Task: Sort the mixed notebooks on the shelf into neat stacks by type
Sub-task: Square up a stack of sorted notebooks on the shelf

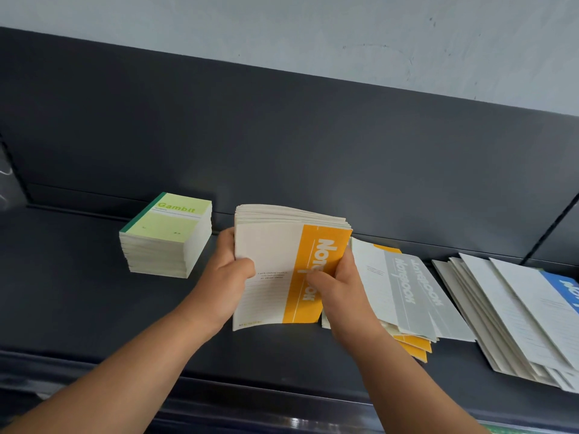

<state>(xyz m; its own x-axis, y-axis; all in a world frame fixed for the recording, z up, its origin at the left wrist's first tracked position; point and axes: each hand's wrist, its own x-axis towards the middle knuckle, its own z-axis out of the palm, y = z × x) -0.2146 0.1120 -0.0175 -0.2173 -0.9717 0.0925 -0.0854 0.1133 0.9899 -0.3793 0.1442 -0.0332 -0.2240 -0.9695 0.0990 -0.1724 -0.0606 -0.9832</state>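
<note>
A thick bundle of orange-and-white notebooks (275,245) stands tilted on the dark shelf (78,308) at the middle. My left hand (230,270) grips its left edge, thumb on the front cover. My right hand (336,286) grips its right edge, thumb on the orange band. To the left sits a neat stack of green Gambit notepads (166,236). Right of my hands lies a loose pile of grey-banded notebooks (401,286) with orange ones (413,343) poking out underneath.
At the far right a fanned pile of white notebooks (507,308) has a blue-banded one (564,286) on top. The shelf's dark back panel (282,136) rises behind everything. The shelf's front lip (219,389) runs below my forearms.
</note>
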